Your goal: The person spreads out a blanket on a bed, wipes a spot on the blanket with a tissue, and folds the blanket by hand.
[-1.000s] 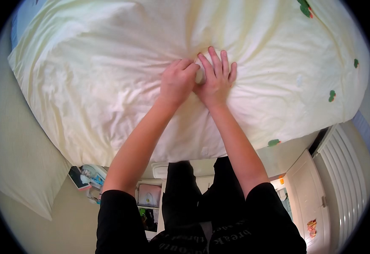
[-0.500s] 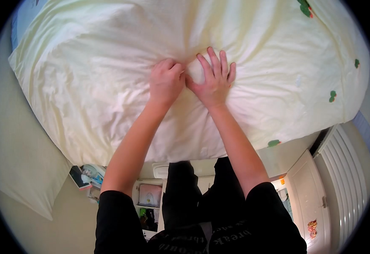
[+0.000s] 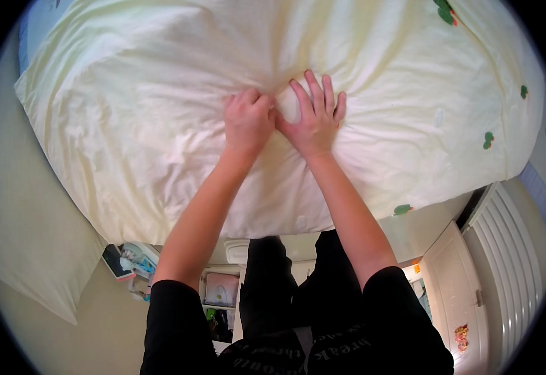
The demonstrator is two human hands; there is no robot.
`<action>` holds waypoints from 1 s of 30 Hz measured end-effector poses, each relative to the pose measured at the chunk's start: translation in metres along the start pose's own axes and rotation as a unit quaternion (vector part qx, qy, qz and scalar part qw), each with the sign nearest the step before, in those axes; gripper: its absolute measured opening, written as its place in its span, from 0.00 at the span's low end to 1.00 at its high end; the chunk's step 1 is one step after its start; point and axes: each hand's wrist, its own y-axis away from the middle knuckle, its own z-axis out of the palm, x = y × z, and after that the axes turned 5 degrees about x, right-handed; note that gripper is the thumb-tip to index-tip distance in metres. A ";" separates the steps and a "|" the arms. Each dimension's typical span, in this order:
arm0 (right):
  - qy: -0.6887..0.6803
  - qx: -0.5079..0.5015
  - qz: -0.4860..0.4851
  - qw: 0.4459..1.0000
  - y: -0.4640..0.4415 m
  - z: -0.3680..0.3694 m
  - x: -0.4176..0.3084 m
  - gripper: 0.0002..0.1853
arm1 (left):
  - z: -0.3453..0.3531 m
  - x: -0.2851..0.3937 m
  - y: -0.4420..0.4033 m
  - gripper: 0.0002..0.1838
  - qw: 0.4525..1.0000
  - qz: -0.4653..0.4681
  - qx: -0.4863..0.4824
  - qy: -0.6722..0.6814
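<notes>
A pale cream quilt (image 3: 141, 137), wrinkled and printed with a few green and red motifs, spreads over most of the upper view. My left hand (image 3: 248, 120) is closed on the quilt, its fingers curled into the fabric and pulling creases together. Right beside it, my right hand (image 3: 315, 122) lies flat on the quilt with fingers spread. Its thumb reaches up against the left hand. Whatever sits between the left fingertips, beyond the cloth, is hidden.
A pale pillow (image 3: 35, 250) lies at the left. Below it are a shelf with small items (image 3: 134, 261) and an open cabinet holding a pink box (image 3: 221, 289). A white door (image 3: 457, 287) and a white radiator (image 3: 504, 250) stand at the right.
My left hand has shifted very slightly to the right and turned a little at the fabric. My right hand stays spread in nearly the same spot.
</notes>
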 end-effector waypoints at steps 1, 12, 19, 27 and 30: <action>0.025 0.005 -0.012 1.000 -0.001 0.002 0.001 0.31 | -0.002 0.002 -0.001 0.08 1.000 -0.005 -0.010 0.011; 0.001 0.006 -0.001 1.000 0.002 0.002 -0.001 0.31 | -0.008 0.001 0.007 0.09 0.999 -0.028 0.026 -0.017; 0.063 0.005 -0.034 0.997 0.002 0.007 0.007 0.31 | 0.024 0.013 -0.005 0.08 0.999 -0.016 0.029 -0.033; 0.045 0.029 -0.022 0.998 0.001 0.008 0.001 0.31 | 0.011 0.011 -0.011 0.07 0.997 -0.021 0.063 -0.042; 0.051 0.028 -0.033 0.998 0.003 0.009 0.004 0.31 | 0.017 0.014 -0.009 0.07 0.997 -0.020 0.047 -0.053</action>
